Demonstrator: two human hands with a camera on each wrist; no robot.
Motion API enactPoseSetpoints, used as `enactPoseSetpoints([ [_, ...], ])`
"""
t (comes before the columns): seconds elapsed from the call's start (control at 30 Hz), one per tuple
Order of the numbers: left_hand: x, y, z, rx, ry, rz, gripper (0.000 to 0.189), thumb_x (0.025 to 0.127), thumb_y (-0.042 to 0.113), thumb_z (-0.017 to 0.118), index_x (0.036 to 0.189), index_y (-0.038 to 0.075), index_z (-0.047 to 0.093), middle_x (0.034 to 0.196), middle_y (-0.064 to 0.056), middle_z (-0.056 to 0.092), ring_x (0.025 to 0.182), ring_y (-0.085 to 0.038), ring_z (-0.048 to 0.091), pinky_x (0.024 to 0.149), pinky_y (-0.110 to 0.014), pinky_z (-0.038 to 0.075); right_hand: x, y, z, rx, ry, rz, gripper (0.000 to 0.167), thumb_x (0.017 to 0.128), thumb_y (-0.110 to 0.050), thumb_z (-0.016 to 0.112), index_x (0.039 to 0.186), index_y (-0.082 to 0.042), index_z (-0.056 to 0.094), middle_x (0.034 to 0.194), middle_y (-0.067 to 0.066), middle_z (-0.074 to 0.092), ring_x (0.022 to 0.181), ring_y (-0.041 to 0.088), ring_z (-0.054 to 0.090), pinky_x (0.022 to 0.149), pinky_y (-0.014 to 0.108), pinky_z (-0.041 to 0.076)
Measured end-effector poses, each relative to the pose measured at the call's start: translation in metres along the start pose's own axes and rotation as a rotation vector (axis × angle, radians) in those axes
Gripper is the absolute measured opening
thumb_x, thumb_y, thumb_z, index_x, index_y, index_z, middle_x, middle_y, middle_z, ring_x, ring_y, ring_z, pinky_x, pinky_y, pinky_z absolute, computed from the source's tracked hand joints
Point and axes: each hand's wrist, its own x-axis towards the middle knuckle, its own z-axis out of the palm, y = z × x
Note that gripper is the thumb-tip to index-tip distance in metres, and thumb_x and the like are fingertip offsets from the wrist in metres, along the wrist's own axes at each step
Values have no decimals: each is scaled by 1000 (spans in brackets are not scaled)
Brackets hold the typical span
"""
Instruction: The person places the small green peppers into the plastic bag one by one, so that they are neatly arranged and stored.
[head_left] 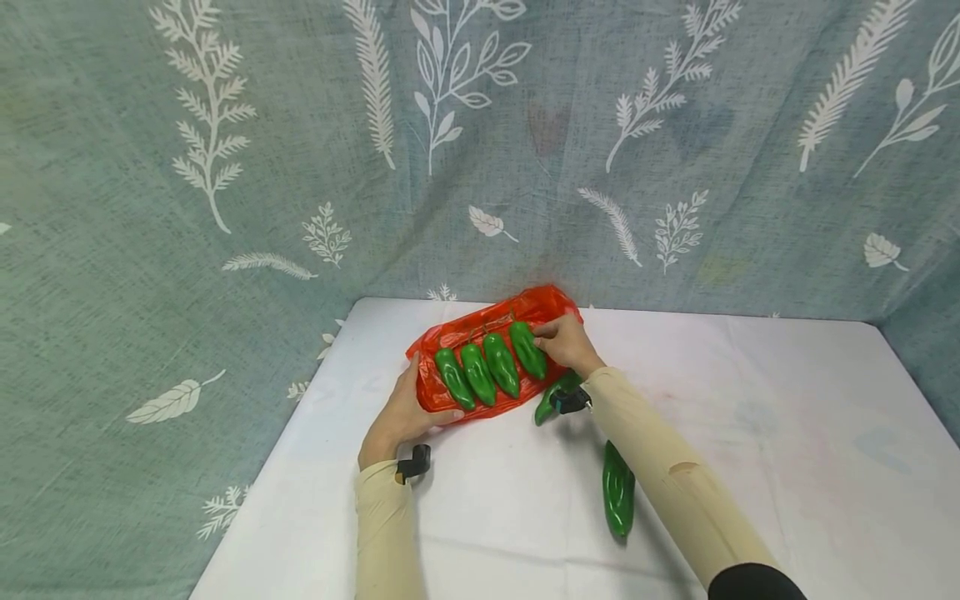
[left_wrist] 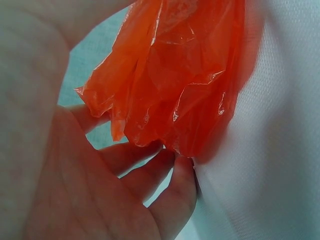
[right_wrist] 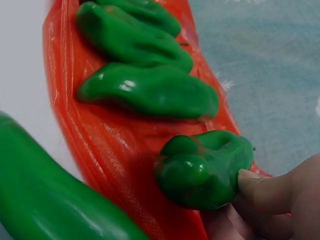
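Four-sided in outline, a crinkly red plastic bag [head_left: 491,407] lies spread near the table's far edge, with several green peppers [head_left: 501,365] in a slanted row on it. My left hand [head_left: 403,410] cups the bag's left end, thumb along its front edge; in the left wrist view the curled fingers [left_wrist: 172,200] touch the film [left_wrist: 170,85]. At the right end my right hand [head_left: 567,342] pinches the rightmost pepper [right_wrist: 205,170] between thumb and fingers. Whether that pepper rests on the film I cannot tell. The fingers beneath it are partly hidden.
Another green pepper [head_left: 546,407] lies just off the bag's right front corner, partly under my right wrist. Nearer to me, one more pepper [head_left: 618,492] lies beside the right sleeve. A patterned grey-green cloth [head_left: 480,208] hangs behind the white table [head_left: 750,400].
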Motion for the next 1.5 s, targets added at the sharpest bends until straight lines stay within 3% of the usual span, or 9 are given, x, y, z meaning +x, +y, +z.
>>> enactPoseSetpoints([
  [0.23,-1,-1,1,-10,-5,-2,122,67,35,98,162,22,24,146,-3,50,137,-29,48,121,-59,38,-2,3,3,-2,-10,3,28,99,-7,67,125,2,73,129,21,71,120,33,69,100,45,60],
  [0.6,-2,-1,1,12,-7,-60,127,66,42,98,164,25,18,151,-4,44,142,-29,42,121,-60,36,-3,2,7,-37,-15,-44,25,96,-5,69,119,3,75,122,22,74,116,35,71,96,46,61],
  [0.83,-2,0,0,-6,-4,-54,126,66,39,98,163,26,19,149,-2,45,139,-28,44,121,-59,37,-3,-1,10,-37,-13,-25,26,97,-6,69,120,3,75,122,21,74,116,34,71,97,45,60],
  [1.07,-1,0,0,-13,0,-1,124,66,34,99,163,23,22,148,-3,49,139,-28,47,122,-57,37,-4,-3,15,-48,-17,-39,26,96,-7,71,120,1,76,119,19,76,113,32,73,94,42,62],
  [1.5,-3,3,0,-14,-10,-39,123,68,35,98,163,26,20,150,-3,46,141,-28,43,122,-60,36,-4,-2,15,-48,-27,-50,29,98,-10,68,123,2,73,122,20,74,115,33,72,99,46,59],
])
